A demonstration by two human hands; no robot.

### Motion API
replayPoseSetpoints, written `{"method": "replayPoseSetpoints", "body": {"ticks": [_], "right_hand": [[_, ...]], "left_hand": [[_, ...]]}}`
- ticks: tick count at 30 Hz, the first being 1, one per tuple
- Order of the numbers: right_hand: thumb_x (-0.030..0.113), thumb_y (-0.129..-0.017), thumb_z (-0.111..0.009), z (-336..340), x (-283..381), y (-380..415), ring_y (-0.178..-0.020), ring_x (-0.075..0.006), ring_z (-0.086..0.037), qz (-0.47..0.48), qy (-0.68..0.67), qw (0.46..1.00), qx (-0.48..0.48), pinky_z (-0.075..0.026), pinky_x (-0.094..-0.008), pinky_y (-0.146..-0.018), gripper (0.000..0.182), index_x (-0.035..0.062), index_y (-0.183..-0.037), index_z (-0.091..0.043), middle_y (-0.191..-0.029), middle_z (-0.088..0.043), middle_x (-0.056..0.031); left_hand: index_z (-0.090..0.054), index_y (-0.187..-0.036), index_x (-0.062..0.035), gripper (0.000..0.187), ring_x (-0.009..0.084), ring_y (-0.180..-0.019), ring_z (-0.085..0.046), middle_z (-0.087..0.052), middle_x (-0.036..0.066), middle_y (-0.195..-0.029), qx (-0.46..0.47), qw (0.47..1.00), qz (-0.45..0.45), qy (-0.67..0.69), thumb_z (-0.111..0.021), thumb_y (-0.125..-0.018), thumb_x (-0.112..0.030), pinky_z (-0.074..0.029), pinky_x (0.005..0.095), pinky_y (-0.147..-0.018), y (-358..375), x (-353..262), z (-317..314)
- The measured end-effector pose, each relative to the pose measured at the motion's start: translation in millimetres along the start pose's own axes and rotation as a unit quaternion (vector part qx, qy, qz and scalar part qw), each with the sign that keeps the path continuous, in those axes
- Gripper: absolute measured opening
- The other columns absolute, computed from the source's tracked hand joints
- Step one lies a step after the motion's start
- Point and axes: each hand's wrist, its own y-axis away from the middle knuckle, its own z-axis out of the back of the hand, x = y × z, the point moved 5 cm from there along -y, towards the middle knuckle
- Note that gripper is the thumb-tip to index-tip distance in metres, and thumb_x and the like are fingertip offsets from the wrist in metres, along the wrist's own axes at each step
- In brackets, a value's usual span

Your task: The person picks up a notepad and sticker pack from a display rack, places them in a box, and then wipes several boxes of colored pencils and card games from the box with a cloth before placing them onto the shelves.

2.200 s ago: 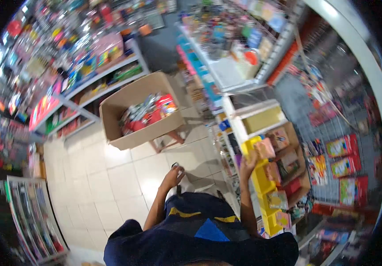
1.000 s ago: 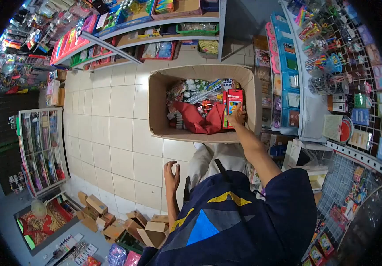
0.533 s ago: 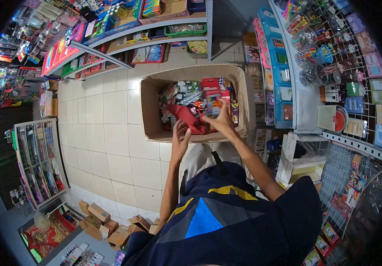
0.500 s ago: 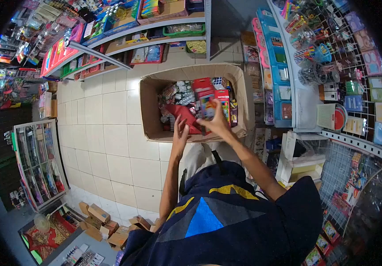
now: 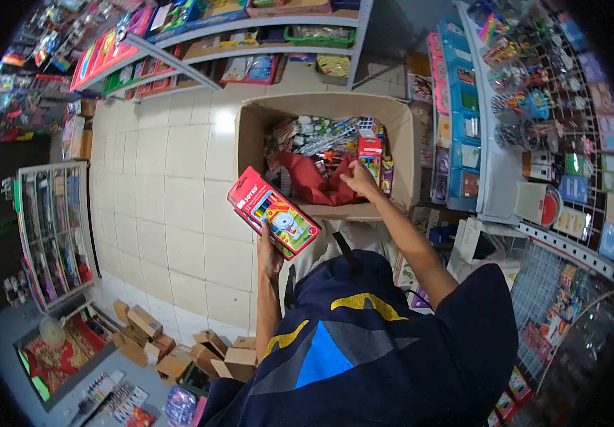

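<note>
My left hand (image 5: 270, 252) holds a red pack of coloured pencils (image 5: 275, 217) with a cartoon animal on its front, tilted, just outside the carton's near left corner. Another red edge shows behind it, perhaps a second pack. My right hand (image 5: 361, 179) is inside the open cardboard carton (image 5: 250, 142), its fingers curled against crumpled red material (image 5: 310, 178); the fingertips are partly hidden. Beside that hand a similar red pencil pack (image 5: 369, 153) stands at the carton's right side. Clear-wrapped small goods (image 5: 314, 135) and a chequered cube-like item (image 5: 368, 127) lie behind.
Pale floor tiles (image 5: 186, 185) lie left of the carton. Shelving with trays (image 5: 250, 43) stands beyond it. Blue drawers (image 5: 463, 121) and a wire rack (image 5: 570, 135) of goods stand close on the right. Small cardboard boxes (image 5: 171, 363) are piled at lower left, below a display case (image 5: 54, 235).
The pencil pack has come up out of the carton to the left and is now in my left hand, which has left the red material. My right hand stays in the carton, at the red material.
</note>
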Motion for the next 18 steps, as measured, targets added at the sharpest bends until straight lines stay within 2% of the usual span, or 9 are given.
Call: {"method": "replayPoseSetpoints", "body": {"ticks": [2,3,6,7,10,11,14,15,18], "right_hand": [[0.04,-0.069,-0.079,-20.2,-1.0,-12.8,-0.109,-0.0383,-0.056,0.087,0.084,0.986,-0.116,-0.041,-0.0498,-0.096,0.083,0.0084,-0.133,-0.038,-0.116,-0.059,-0.0182],[0.046,-0.065,-0.08,-30.4,-1.7,-18.2,-0.12,-0.0409,-0.047,0.084,0.134,0.986,-0.057,-0.035,-0.0536,-0.102,0.102,0.01,-0.143,-0.024,-0.13,-0.051,-0.0198],[0.053,-0.064,-0.078,-39.4,30.8,-13.6,-0.122,-0.0405,-0.047,-0.06,0.16,0.966,0.191,-0.038,-0.0433,-0.103,0.111,0.009,-0.146,-0.018,-0.137,-0.044,-0.0237],[0.058,-0.065,-0.073,-59.6,24.4,-17.6,-0.119,-0.0363,-0.052,-0.014,0.182,0.964,0.193,-0.041,-0.0437,-0.099,0.096,0.0084,-0.139,-0.038,-0.13,-0.052,-0.0215],[0.058,-0.073,-0.067,-127.5,-9.1,-29.2,-0.112,-0.0322,-0.057,0.04,0.254,0.894,0.366,-0.044,-0.0444,-0.095,0.069,0.0064,-0.119,-0.06,-0.116,-0.062,-0.0178],[0.049,-0.08,-0.062,-114.0,1.6,-18.6,-0.107,-0.03,-0.061,-0.003,0.233,0.92,0.314,-0.046,-0.0434,-0.091,0.052,0.003,-0.102,-0.067,-0.105,-0.067,-0.0157],[0.038,-0.082,-0.061,-73.9,46.1,6.9,-0.103,-0.0297,-0.062,0.106,0.21,0.952,0.198,-0.049,-0.0396,-0.085,0.042,0.0025,-0.105,-0.066,-0.104,-0.067,-0.0146],[0.034,-0.083,-0.059,-58.4,52.0,14.2,-0.094,-0.0269,-0.064,0.186,0.21,0.958,0.056,-0.048,-0.0388,-0.083,0.037,0.0026,-0.102,-0.066,-0.096,-0.068,-0.0117],[0.029,-0.085,-0.055,0.3,62.9,13.4,-0.08,-0.0225,-0.061,0.065,-0.19,0.966,0.161,-0.045,-0.0322,-0.074,0.031,0.0007,-0.089,-0.067,-0.085,-0.063,-0.0073]], "left_hand": [[-0.044,-0.125,-0.0032,0.043,0.0231,-0.101,-0.063,-0.059,0.012,-0.115,-0.043,0.998,-0.018,0.035,-0.05,-0.096,-0.035,-0.056,0.0411,-0.084,12.0,-3.8,5.3],[-0.044,-0.125,-0.0033,0.043,0.0229,-0.101,-0.063,-0.059,0.011,-0.114,-0.067,0.997,-0.025,0.039,-0.051,-0.096,-0.034,-0.056,0.0409,-0.083,16.4,-3.4,10.2],[-0.045,-0.124,-0.0032,0.041,0.0214,-0.096,-0.064,-0.06,0.01,-0.111,-0.129,0.99,-0.043,0.039,-0.055,-0.094,-0.03,-0.056,0.0397,-0.082,27.5,-5.0,16.9],[-0.046,-0.123,-0.0032,0.04,0.021,-0.095,-0.064,-0.06,0.01,-0.111,-0.14,0.989,-0.05,0.028,-0.056,-0.094,-0.029,-0.056,0.0392,-0.081,30.0,-3.3,22.2],[-0.049,-0.119,-0.0015,0.037,0.0189,-0.091,-0.065,-0.062,0.009,-0.106,-0.168,0.984,-0.049,0.028,-0.059,-0.093,-0.026,-0.057,0.0366,-0.079,32.7,-1.7,26.9],[-0.05,-0.118,-0.0009,0.037,0.0185,-0.09,-0.065,-0.062,0.009,-0.106,-0.168,0.984,-0.053,0.034,-0.06,-0.092,-0.026,-0.057,0.036,-0.079,32.6,-4.3,23.8],[-0.054,-0.114,0.0003,0.035,0.0179,-0.088,-0.065,-0.063,0.008,-0.104,-0.158,0.984,-0.07,0.053,-0.063,-0.09,-0.025,-0.056,0.0344,-0.078,27.4,-18.2,12.4],[-0.054,-0.113,0.0003,0.035,0.0178,-0.087,-0.065,-0.064,0.008,-0.104,-0.158,0.983,-0.074,0.051,-0.063,-0.09,-0.024,-0.056,0.0339,-0.078,25.3,-22.8,10.3],[-0.055,-0.112,0.0003,0.036,0.0168,-0.086,-0.065,-0.064,0.008,-0.102,-0.153,0.984,-0.083,0.035,-0.064,-0.089,-0.025,-0.056,0.0324,-0.076,14.6,-38.9,3.9]]}}
